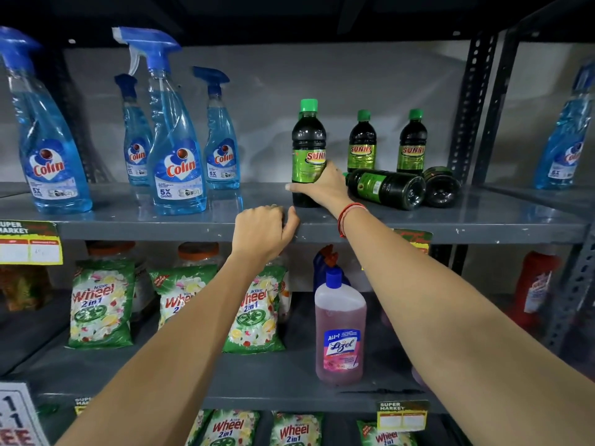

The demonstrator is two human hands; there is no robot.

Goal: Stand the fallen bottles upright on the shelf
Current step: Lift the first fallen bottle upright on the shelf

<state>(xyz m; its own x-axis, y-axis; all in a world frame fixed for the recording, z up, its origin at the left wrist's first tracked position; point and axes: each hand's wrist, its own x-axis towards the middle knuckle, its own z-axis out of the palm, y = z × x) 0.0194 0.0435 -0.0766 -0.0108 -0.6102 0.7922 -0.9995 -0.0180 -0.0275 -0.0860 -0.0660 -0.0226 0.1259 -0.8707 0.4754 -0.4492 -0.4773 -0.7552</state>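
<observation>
On the grey upper shelf (483, 217) a dark bottle with a green cap and a green Sunny label (307, 146) stands upright near the front edge, and my right hand (323, 188) is wrapped around its lower half. Behind it to the right two more Sunny bottles (362, 143) (411, 143) stand upright. Two others lie on their sides with bases toward me: one (386, 187) just right of my right hand, another (441, 186) beside it. My left hand (265, 231) grips the shelf's front edge, fingers curled over it.
Several blue Colin spray bottles (175, 149) stand at the left of the same shelf, one more at the far right (565, 140). Perforated uprights (471, 107) frame the right end. Below are Wheel detergent packs (101, 304) and a pink Lizol bottle (340, 329).
</observation>
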